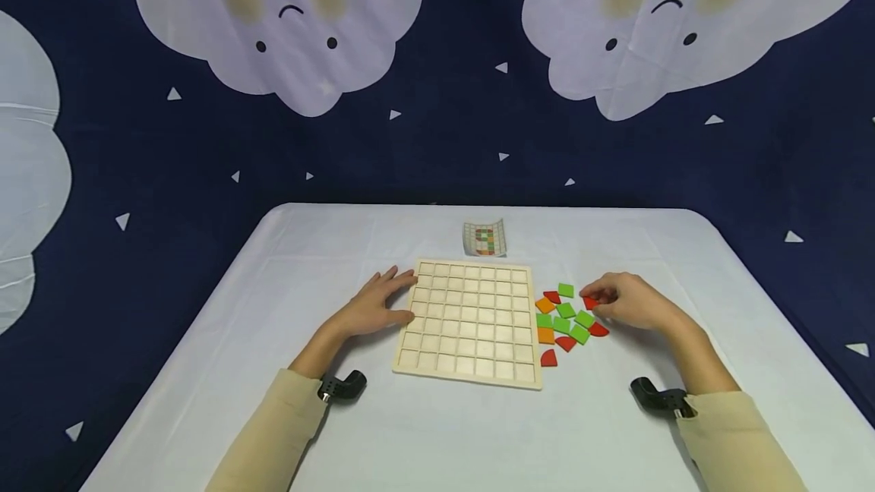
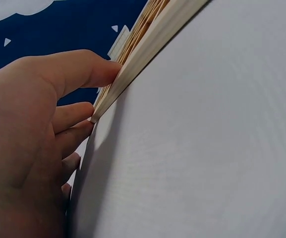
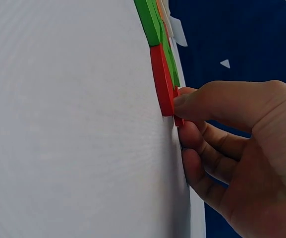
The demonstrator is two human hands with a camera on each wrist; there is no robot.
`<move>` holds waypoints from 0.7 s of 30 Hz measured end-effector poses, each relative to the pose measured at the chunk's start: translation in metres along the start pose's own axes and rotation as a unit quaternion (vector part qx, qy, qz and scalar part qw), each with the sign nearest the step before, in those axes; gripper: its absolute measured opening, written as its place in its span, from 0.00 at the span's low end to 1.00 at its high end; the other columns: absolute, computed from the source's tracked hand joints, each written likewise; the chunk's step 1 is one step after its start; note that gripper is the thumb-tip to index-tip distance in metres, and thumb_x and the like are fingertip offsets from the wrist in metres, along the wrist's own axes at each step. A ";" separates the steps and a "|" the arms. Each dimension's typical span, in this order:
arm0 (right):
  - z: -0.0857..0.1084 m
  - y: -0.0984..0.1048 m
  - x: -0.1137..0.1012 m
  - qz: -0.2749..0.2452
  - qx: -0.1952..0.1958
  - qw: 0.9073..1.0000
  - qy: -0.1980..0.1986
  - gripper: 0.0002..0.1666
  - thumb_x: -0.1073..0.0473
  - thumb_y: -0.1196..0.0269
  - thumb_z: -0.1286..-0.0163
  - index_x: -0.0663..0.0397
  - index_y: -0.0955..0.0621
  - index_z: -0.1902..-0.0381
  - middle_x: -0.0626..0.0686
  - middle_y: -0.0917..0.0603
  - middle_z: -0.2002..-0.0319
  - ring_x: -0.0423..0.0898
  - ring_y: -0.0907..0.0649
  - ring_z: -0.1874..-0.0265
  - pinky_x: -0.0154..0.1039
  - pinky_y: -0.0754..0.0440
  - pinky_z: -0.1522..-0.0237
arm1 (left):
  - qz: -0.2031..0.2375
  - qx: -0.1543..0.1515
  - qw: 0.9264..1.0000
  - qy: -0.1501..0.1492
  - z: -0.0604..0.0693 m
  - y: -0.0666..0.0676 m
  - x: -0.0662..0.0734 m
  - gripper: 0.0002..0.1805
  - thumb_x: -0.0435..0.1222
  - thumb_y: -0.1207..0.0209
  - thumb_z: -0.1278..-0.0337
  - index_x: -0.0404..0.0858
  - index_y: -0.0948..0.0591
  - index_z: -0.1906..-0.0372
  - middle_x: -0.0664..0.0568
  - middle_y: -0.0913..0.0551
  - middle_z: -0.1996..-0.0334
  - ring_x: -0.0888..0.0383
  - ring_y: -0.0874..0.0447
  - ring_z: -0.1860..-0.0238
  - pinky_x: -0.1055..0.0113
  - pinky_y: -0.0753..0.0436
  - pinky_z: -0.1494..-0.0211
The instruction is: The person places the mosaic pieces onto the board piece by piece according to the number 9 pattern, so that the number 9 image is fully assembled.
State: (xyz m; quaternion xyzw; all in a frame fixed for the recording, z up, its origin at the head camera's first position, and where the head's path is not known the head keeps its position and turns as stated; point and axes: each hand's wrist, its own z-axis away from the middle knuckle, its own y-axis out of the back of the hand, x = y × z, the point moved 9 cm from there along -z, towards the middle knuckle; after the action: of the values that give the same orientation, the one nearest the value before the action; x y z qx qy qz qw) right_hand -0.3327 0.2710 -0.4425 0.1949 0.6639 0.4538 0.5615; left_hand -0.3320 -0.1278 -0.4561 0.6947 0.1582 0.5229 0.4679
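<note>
A pale wooden grid board (image 1: 468, 323) with square cells lies flat on the table, its cells bare. At its left edge my left hand (image 1: 372, 306) rests with thumb and fingers touching the rim; the left wrist view shows the thumb against the board's side (image 2: 133, 64). Right of the board lies a loose group of green squares (image 1: 561, 326), orange squares (image 1: 545, 335) and red quarter-round pieces (image 1: 549, 358). My right hand (image 1: 632, 301) pinches a red piece (image 1: 590, 302) at the group's right side. In the right wrist view, another red piece (image 3: 161, 82) lies beside the fingertips.
Behind the board lies a small printed card (image 1: 484, 238) with a coloured grid pattern. The white-covered table (image 1: 437, 431) meets a dark blue backdrop with clouds at its far edge. A black device is strapped at each wrist.
</note>
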 end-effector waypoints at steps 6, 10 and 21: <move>0.001 0.001 0.001 -0.002 -0.002 1.000 -0.005 0.19 0.66 0.35 0.44 0.56 0.15 0.52 0.50 0.17 0.61 0.47 0.23 0.67 0.39 0.21 0.69 | -0.003 0.002 1.000 0.004 -0.001 -0.002 -0.001 0.40 0.48 0.36 0.49 0.44 0.33 0.29 0.53 0.42 0.27 0.52 0.60 0.25 0.52 0.64 0.26; 0.001 0.000 0.002 0.000 -0.002 1.000 -0.004 0.19 0.66 0.34 0.44 0.56 0.15 0.52 0.50 0.17 0.62 0.47 0.24 0.68 0.39 0.22 0.69 | -0.005 0.002 1.000 0.007 -0.001 -0.003 -0.002 0.40 0.48 0.36 0.49 0.44 0.33 0.30 0.53 0.42 0.27 0.53 0.60 0.25 0.52 0.63 0.26; 0.000 0.000 0.003 -0.004 0.003 1.000 -0.009 0.19 0.66 0.34 0.44 0.56 0.15 0.52 0.50 0.18 0.63 0.47 0.25 0.69 0.39 0.23 0.70 | -0.011 0.006 1.000 0.018 -0.002 -0.004 -0.005 0.40 0.49 0.36 0.49 0.47 0.34 0.29 0.55 0.43 0.27 0.52 0.60 0.25 0.49 0.62 0.26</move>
State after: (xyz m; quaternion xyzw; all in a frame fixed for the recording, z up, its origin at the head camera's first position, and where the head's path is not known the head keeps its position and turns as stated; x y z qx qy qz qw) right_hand -0.3333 0.2732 -0.4440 0.1982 0.6608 0.4479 0.5687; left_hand -0.3344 -0.1281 -0.4620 0.6865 0.1779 0.5286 0.4665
